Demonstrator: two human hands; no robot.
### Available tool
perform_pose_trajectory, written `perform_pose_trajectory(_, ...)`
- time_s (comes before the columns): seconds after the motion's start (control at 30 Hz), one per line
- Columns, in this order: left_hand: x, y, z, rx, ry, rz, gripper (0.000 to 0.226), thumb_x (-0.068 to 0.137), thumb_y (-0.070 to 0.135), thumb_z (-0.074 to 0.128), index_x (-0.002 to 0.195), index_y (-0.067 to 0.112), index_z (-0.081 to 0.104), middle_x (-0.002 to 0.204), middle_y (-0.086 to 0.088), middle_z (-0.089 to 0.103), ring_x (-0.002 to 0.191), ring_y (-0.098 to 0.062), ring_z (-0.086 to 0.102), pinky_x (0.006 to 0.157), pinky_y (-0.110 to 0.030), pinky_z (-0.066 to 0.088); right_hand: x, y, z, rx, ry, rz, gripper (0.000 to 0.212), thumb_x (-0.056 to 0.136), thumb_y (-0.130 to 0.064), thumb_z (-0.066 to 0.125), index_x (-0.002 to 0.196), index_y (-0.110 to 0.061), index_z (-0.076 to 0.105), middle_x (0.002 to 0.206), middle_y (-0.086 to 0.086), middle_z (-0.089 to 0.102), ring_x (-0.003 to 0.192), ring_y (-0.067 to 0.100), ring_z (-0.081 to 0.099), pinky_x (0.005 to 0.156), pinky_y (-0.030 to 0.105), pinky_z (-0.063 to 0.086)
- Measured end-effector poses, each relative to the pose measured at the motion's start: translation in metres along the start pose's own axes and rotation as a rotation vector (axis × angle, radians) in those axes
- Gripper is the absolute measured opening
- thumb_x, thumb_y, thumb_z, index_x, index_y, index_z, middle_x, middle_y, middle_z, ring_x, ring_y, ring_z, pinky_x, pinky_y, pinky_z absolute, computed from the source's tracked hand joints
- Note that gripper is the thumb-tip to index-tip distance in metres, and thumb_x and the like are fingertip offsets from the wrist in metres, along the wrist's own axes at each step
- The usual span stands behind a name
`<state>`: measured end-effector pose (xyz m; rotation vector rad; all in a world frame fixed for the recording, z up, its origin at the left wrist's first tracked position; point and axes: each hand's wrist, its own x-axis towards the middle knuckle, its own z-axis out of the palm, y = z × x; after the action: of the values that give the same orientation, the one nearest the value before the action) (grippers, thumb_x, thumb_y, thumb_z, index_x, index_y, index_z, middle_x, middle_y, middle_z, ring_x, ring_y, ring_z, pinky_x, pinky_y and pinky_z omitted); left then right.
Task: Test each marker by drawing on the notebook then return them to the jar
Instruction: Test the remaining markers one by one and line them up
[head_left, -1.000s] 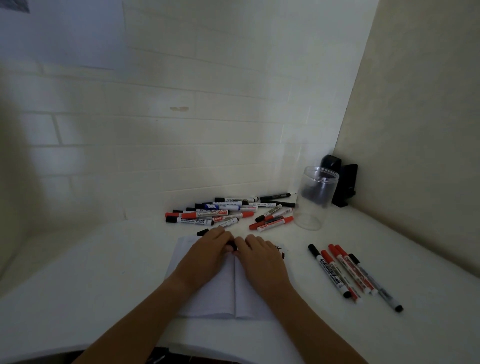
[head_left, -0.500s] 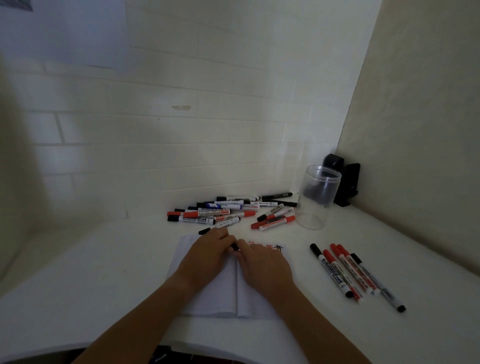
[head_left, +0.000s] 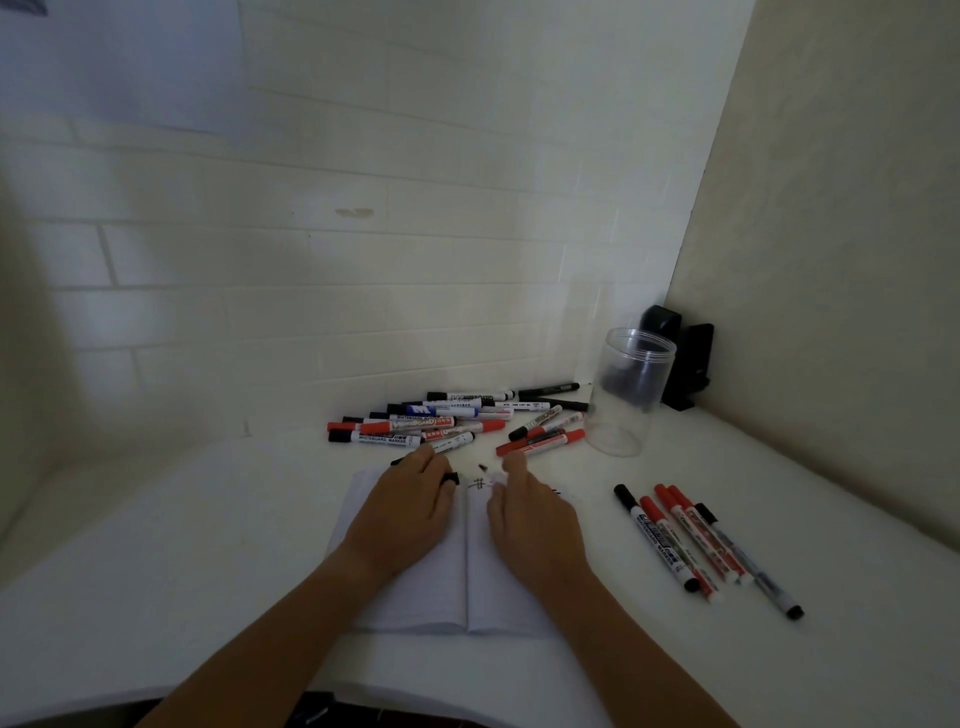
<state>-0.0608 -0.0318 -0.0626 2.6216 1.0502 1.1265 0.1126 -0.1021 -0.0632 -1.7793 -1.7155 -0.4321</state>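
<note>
The two hands, pressed together half a second ago, have drawn apart, and the black cap (head_left: 450, 478) has come off the marker (head_left: 491, 474). On the white table (head_left: 156, 545) the open notebook (head_left: 478, 571) lies under both hands, with a loose pile of markers (head_left: 441, 423) behind it, a clear jar (head_left: 631, 389) standing to the right of the pile, and a row of five markers (head_left: 701, 545) well right of the notebook. The left hand (head_left: 410, 512) pinches the cap at its fingertips over the left page, while the right hand (head_left: 530, 514) grips the uncapped marker, whose tip pokes out past its fingers just above a small drawn hash mark (head_left: 479, 484).
</note>
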Motion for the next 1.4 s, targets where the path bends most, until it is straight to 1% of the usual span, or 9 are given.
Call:
perform_pose_trajectory(0.13,0.000,-0.004,-0.001,-0.011,-0.139,0.031,0.037,0.089,0.060,0.056,0.099,0.024,0.049,0.094,0.012,0.047,0.085,-0.007,0.042,0.077,-0.023,0.037,0.003,0.005,-0.008,0.131,0.015,0.019,0.040,0.092,-0.006,0.050,0.125,-0.029,0.045,0.109,-0.003,0.056,0.084,0.018,0.060,0.066,0.036,0.053)
perform_pose_trajectory(0.27,0.003,-0.010,0.002,-0.057,-0.213,-0.094,0.061,0.074,0.072,0.066,0.110,0.025,0.049,0.104,0.010,0.052,0.095,-0.009,0.050,0.087,-0.030,0.043,0.013,0.015,-0.011,0.401,0.136,-0.014,0.023,0.095,-0.005,0.051,0.109,-0.020,0.063,0.103,-0.006,0.060,0.075,0.007,0.059,0.063,0.021,0.049)
perform_pose_trajectory(0.47,0.015,-0.014,-0.001,0.071,-0.363,-0.140,0.069,0.072,0.079,0.062,0.107,0.023,0.044,0.104,0.007,0.045,0.093,-0.012,0.046,0.084,-0.035,0.041,0.033,0.016,-0.020,0.855,-0.038,0.258,0.052,0.093,0.013,0.040,0.111,-0.028,0.066,0.098,-0.002,0.074,0.079,0.008,0.072,0.061,0.020,0.053)
perform_pose_trajectory(0.6,0.006,-0.012,0.002,0.193,-0.270,-0.012,0.055,0.085,0.077,0.044,0.103,0.025,0.044,0.104,0.010,0.041,0.091,-0.010,0.039,0.080,-0.030,0.033,0.035,0.004,-0.015,0.906,-0.064,0.357,0.025,0.095,-0.007,0.061,0.106,-0.029,0.058,0.085,-0.003,0.076,0.076,0.017,0.073,0.069,0.036,0.059)
perform_pose_trajectory(0.83,0.000,-0.007,-0.002,0.023,-0.067,-0.045,0.030,0.092,0.045,0.038,0.082,0.022,0.055,0.079,0.010,0.054,0.073,-0.007,0.049,0.067,-0.034,0.048,0.019,0.007,0.001,0.858,-0.111,0.387,0.028,0.098,-0.008,0.055,0.110,-0.032,0.051,0.083,-0.002,0.073,0.074,0.019,0.070,0.071,0.042,0.057)
perform_pose_trajectory(1.0,-0.002,-0.004,-0.006,0.025,-0.116,-0.038,0.038,0.088,0.045,0.039,0.112,0.025,0.060,0.102,0.009,0.061,0.088,-0.008,0.054,0.079,-0.034,0.051,0.021,0.003,-0.006,0.907,-0.099,0.407,0.005,0.104,-0.029,0.054,0.108,-0.027,0.052,0.077,0.001,0.073,0.071,0.017,0.069,0.069,0.034,0.056)
perform_pose_trajectory(1.17,-0.002,-0.006,-0.001,0.168,-0.361,-0.091,0.081,0.088,0.079,0.033,0.150,0.026,0.037,0.149,0.007,0.037,0.135,-0.012,0.037,0.112,-0.033,0.030,0.020,-0.003,-0.009,0.914,-0.038,0.492,0.035,0.105,-0.039,0.049,0.090,-0.015,0.070,0.070,0.004,0.070,0.064,0.010,0.065,0.066,0.030,0.052)
perform_pose_trajectory(1.27,-0.003,-0.006,-0.002,0.180,-0.423,-0.133,0.099,0.080,0.091,0.024,0.156,0.028,0.027,0.155,0.008,0.030,0.142,-0.013,0.028,0.118,-0.035,0.021,0.018,-0.004,-0.014,0.842,0.031,0.446,0.031,0.103,-0.034,0.055,0.088,-0.015,0.074,0.064,-0.003,0.065,0.060,0.000,0.061,0.060,0.012,0.044)
perform_pose_trajectory(1.4,-0.002,-0.006,-0.002,0.174,-0.444,-0.176,0.110,0.070,0.098,0.021,0.157,0.031,0.025,0.154,0.011,0.030,0.142,-0.010,0.026,0.119,-0.035,0.019,0.026,-0.004,-0.021,0.806,0.006,0.341,0.016,0.100,-0.015,0.058,0.091,-0.020,0.069,0.069,-0.004,0.072,0.068,0.002,0.070,0.064,0.018,0.052)
